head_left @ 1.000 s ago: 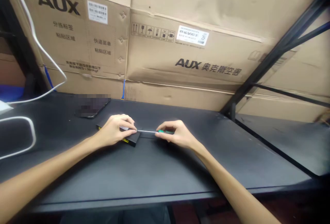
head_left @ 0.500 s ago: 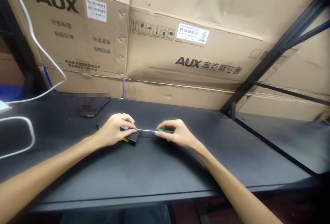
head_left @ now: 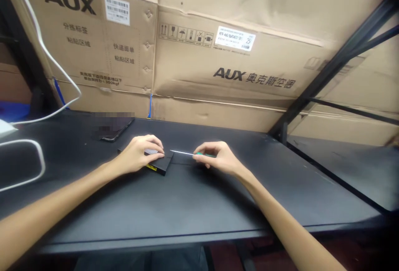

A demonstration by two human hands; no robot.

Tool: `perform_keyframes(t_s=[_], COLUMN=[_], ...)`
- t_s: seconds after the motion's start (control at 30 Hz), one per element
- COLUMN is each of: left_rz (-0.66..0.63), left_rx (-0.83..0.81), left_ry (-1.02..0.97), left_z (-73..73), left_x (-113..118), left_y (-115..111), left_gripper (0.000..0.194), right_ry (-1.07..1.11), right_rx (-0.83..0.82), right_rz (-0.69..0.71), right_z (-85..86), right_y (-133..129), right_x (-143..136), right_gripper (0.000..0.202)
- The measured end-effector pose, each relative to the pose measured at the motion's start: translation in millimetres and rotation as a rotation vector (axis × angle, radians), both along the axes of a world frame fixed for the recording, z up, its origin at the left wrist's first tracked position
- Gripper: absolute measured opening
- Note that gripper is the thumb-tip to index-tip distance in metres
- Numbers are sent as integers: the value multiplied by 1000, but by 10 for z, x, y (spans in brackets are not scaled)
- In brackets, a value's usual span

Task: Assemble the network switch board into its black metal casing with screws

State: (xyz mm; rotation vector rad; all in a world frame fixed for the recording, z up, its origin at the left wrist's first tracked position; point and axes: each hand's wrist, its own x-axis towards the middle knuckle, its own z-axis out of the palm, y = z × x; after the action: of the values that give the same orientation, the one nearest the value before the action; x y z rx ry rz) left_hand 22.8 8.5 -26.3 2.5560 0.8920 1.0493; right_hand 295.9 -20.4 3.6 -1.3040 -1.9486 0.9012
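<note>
My right hand (head_left: 215, 154) grips the green handle of a screwdriver (head_left: 182, 152) between thumb and fingers. Its thin, bright shaft points left, and the tip stands a little apart from my left fingertips. My left hand (head_left: 141, 152) is closed in a pinch over a flat black case (head_left: 163, 163) with a yellow mark on its front side. Whatever lies between those fingertips, if anything, is too small to make out. The hand hides much of the case, and a pale patch shows on its top under the fingers.
A dark flat device (head_left: 116, 127), partly blurred, lies behind my left hand on the black table (head_left: 187, 208). White cable (head_left: 42, 161) loops at the left. Large cardboard boxes (head_left: 199, 75) stand along the back; a black metal frame (head_left: 324, 75) rises at the right.
The screwdriver tip has come away from my left fingertips as my right hand shifted slightly right and up. My left hand stays over the case.
</note>
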Motion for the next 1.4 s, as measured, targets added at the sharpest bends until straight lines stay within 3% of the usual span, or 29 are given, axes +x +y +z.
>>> perform_keyframes(t_s=[0.2,0.6,0.9,1.17,1.23,1.4], left_rz=[24,22,125,225,230,234], left_rx=[-19,62,148,176,179,185], left_ry=[5,-1,11,15,21,21], left_z=[-32,-56,-140,-172,-170,-166], left_x=[-24,-30,7,46,50,54], left_y=[40,36,12,-3,-5,-3], left_gripper=[20,19,23,25,26,25], right_ry=[-103,-160,-120,-324,-311,-182], right_rx=[-47,-42,-117,118,154,43], right_rz=[21,37,-21,60,69,40], right_z=[17,-19,-70,-60,-85,-122], right_y=[38,16,7,22,26,41], right_x=[134,92,92,85,81,99], right_gripper=[30,29,38,46,36,35])
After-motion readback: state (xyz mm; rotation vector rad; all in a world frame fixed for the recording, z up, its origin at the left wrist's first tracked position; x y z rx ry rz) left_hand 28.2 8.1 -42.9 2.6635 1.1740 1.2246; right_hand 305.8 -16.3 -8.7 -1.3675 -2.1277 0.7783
